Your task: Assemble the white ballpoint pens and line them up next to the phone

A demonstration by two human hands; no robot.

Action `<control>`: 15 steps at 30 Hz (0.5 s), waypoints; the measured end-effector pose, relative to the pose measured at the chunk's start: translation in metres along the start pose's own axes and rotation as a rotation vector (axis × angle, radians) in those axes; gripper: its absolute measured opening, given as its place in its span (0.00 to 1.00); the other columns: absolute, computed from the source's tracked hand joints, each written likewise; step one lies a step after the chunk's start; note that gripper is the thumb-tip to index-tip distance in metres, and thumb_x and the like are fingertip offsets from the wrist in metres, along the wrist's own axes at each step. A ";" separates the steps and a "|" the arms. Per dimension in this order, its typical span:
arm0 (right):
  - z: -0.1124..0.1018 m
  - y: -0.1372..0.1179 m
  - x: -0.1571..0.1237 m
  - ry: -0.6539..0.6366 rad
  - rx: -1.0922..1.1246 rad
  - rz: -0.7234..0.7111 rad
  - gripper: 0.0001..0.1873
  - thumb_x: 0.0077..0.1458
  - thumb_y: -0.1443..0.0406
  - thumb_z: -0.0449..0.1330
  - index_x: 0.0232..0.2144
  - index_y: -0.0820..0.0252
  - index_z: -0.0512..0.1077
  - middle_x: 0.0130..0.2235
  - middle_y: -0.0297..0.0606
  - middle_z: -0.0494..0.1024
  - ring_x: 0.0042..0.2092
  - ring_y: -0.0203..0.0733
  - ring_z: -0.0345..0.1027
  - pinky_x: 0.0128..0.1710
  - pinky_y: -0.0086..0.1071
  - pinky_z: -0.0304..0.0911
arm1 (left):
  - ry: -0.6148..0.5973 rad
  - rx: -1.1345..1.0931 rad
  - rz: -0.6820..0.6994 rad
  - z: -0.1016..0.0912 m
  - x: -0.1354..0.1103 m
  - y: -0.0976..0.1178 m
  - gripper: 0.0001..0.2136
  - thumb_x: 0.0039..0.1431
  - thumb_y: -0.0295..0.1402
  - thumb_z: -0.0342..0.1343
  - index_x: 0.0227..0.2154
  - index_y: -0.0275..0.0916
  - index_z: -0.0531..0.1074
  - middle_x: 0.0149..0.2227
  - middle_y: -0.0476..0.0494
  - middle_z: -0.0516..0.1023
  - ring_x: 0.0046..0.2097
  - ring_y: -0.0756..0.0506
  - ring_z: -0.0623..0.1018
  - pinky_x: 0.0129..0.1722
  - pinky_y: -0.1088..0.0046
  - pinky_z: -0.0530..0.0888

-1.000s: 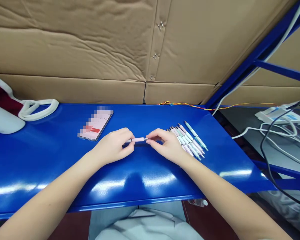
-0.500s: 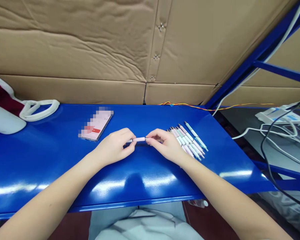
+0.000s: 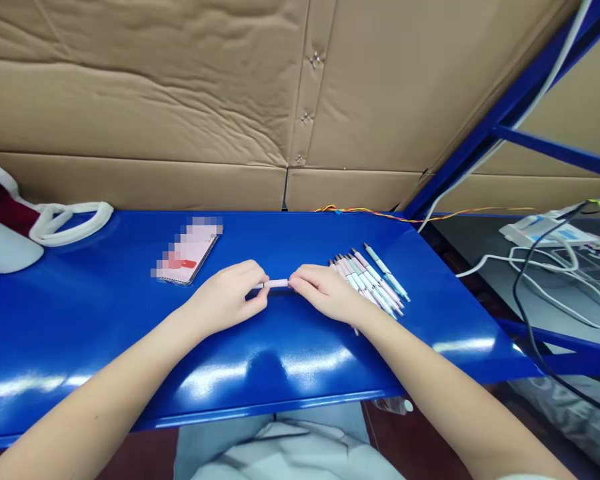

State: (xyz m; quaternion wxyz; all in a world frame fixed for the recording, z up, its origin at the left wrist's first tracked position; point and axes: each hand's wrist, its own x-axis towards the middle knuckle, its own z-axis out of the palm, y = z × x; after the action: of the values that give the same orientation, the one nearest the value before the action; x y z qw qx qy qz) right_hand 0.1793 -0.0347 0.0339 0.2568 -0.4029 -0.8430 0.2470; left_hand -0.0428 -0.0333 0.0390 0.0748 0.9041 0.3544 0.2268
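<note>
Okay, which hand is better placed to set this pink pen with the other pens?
Right, probably. The right hand pinches one end of the pink pen and lies beside the pile of pens; the left hand holds the other end, farther away.

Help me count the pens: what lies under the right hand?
The right hand covers the near ends of the leftmost ones in the row of pens on the table; one tip pokes out beneath the wrist. How many lie hidden cannot be seen. Its fingers pinch a pink pen.
</note>
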 end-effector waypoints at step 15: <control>0.001 0.002 0.000 -0.041 -0.099 -0.043 0.12 0.63 0.63 0.47 0.32 0.60 0.68 0.32 0.36 0.72 0.34 0.36 0.65 0.35 0.30 0.59 | -0.024 -0.003 -0.003 0.002 0.000 -0.002 0.04 0.57 0.29 0.48 0.30 0.38 0.68 0.30 0.48 0.69 0.31 0.49 0.70 0.32 0.74 0.67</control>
State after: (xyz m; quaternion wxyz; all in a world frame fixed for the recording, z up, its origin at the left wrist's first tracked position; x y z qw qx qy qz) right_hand 0.1795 -0.0339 0.0318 0.2243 -0.3917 -0.8679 0.2075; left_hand -0.0429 -0.0321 0.0371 0.0804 0.9061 0.3544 0.2165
